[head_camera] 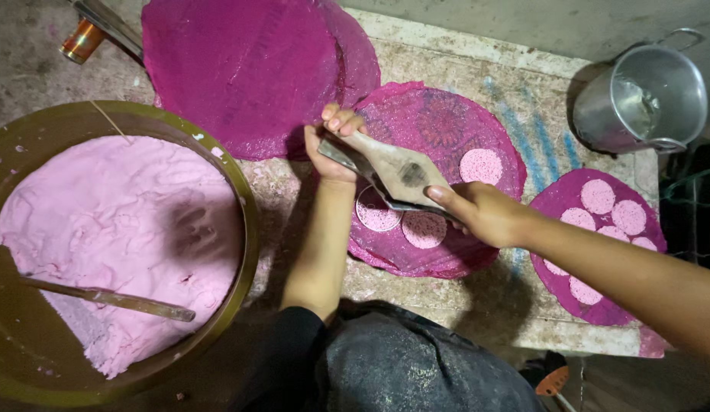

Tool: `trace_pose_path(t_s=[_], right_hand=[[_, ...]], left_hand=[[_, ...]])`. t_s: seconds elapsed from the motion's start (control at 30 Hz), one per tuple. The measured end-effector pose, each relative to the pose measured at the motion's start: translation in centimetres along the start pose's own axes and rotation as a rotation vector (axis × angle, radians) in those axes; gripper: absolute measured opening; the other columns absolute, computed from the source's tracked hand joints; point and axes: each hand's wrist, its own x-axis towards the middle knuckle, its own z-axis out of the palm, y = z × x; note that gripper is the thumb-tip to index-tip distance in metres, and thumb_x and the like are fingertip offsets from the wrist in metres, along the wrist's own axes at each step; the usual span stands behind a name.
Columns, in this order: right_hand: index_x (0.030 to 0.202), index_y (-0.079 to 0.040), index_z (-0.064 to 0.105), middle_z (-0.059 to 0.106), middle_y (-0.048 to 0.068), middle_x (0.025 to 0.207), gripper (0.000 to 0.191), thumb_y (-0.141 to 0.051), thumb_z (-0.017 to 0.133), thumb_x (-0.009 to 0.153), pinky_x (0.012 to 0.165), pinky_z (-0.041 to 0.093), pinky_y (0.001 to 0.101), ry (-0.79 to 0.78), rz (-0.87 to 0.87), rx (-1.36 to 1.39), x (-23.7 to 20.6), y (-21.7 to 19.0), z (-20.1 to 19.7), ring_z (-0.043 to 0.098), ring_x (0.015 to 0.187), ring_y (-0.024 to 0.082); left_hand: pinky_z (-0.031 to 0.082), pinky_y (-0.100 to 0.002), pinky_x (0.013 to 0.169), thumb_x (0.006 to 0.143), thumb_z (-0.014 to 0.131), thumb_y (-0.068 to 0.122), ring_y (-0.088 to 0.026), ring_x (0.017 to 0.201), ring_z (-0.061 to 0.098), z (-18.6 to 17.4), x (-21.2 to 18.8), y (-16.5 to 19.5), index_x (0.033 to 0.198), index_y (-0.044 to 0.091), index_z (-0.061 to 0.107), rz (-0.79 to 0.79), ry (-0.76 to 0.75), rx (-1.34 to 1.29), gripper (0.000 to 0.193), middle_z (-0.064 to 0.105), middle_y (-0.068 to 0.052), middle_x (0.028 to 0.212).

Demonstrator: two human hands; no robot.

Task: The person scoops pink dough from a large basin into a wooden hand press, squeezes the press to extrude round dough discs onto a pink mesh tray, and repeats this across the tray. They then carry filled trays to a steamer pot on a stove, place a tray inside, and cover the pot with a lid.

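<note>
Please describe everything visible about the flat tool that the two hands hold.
The flat tool is a pale, worn, diamond-shaped blade, seemingly wood, with a dark smudge at its middle. The left hand grips its narrow end; the right hand holds the other end. It lies tilted above a magenta round mat bearing pale pink discs. A grey metal strip runs under it.
</note>
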Motion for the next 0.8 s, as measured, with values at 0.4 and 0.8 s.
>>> trace_pose_path(t_s=[0.4, 0.8], right_hand=[[0.102, 0.005, 0.072, 0.070, 0.014, 0.072, 0.086, -0.070, 0.032, 0.095, 0.067, 0.058, 0.0413, -0.069, -0.083, 0.202, 0.3, 0.4, 2.4, 0.070, 0.064, 0.025], [0.097, -0.001, 0.069, 0.066, 0.010, 0.065, 0.078, -0.070, 0.034, 0.093, 0.058, 0.053, 0.0386, 0.061, -0.145, 0.203, 1.2, 0.7, 2.3, 0.065, 0.057, 0.019]], left_hand=[[0.055, -0.044, 0.101, 0.098, 0.050, 0.031, -0.018, 0.094, 0.059, 2.2, -1.0, 1.8, 0.104, 0.013, 0.055, -0.035, 0.083, 0.151, 0.019, 0.059, 0.000, 0.093], [0.051, -0.040, 0.097, 0.094, 0.053, 0.034, -0.019, 0.094, 0.057, 4.0, 1.6, 2.0, 0.104, 0.013, 0.055, -0.055, 0.152, 0.237, 0.023, 0.057, -0.002, 0.093]])
